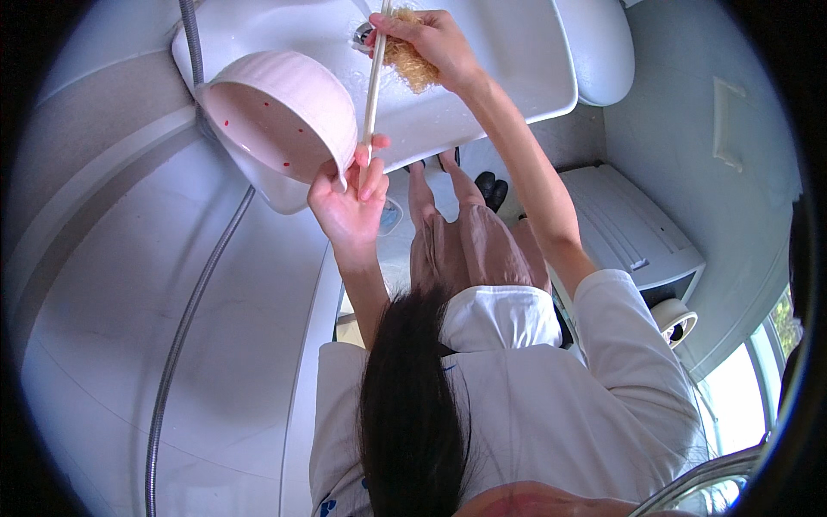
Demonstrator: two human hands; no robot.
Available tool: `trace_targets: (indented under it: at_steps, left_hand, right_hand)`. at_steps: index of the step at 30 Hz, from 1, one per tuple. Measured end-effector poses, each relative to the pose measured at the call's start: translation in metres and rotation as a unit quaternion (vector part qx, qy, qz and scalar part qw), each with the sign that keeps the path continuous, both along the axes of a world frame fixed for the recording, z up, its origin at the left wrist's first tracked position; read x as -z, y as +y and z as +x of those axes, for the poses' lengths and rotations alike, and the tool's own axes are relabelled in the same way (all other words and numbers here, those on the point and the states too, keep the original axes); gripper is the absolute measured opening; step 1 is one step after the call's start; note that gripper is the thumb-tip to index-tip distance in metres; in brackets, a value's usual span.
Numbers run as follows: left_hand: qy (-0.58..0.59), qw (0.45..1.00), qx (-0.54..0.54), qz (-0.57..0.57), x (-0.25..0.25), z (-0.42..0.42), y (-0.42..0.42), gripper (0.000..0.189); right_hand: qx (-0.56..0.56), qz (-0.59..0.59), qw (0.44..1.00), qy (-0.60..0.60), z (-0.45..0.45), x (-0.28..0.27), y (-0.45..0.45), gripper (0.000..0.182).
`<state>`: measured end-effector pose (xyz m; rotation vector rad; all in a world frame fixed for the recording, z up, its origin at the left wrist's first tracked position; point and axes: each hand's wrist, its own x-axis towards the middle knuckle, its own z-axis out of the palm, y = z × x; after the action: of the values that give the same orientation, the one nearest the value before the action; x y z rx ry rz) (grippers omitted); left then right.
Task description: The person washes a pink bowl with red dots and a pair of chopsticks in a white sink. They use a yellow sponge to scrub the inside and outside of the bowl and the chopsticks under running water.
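My left hand (351, 203) grips the rim of a pale pink bowl (303, 84), which is tilted on its side with its opening facing down and left; small red marks show on its inner wall. The lower end of light-coloured chopsticks (373, 97) lies between the fingers of the same hand. My right hand (446, 48) pinches the chopsticks near their upper end, with a tan fibrous scrubber (410, 61) in the palm and against the sticks. Both hands are over the front part of a white washbasin (517, 64), near its drain (363, 35). How many chopsticks there are I cannot tell.
A flexible metal shower hose (197, 297) runs down the left side, past the basin's corner. A white appliance or cabinet (627, 213) stands at the right by the wall, with a round white container (673, 320) beside it. Dark shoes (491, 190) lie on the floor below the basin.
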<state>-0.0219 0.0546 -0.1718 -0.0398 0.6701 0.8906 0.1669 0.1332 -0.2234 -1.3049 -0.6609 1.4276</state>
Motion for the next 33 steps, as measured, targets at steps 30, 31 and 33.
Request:
trace_targets:
  at_steps: [30, 31, 33]
  left_hand:
    - [0.047, 0.998, -0.029, -0.013, 0.009, 0.006, 0.021, 0.025]
    - [0.053, 0.998, -0.030, -0.015, 0.011, 0.004, 0.020, 0.025]
    - [0.071, 0.997, -0.026, -0.026, 0.006, 0.006, 0.019, 0.025]
  right_hand:
    - [0.000, -0.005, 0.972, 0.234, -0.052, -0.021, -0.035, 0.046]
    - [-0.010, -0.008, 0.973, 0.230, -0.053, -0.019, -0.035, 0.044]
    - [-0.026, -0.014, 0.975, 0.218, -0.048, -0.016, -0.033, 0.039]
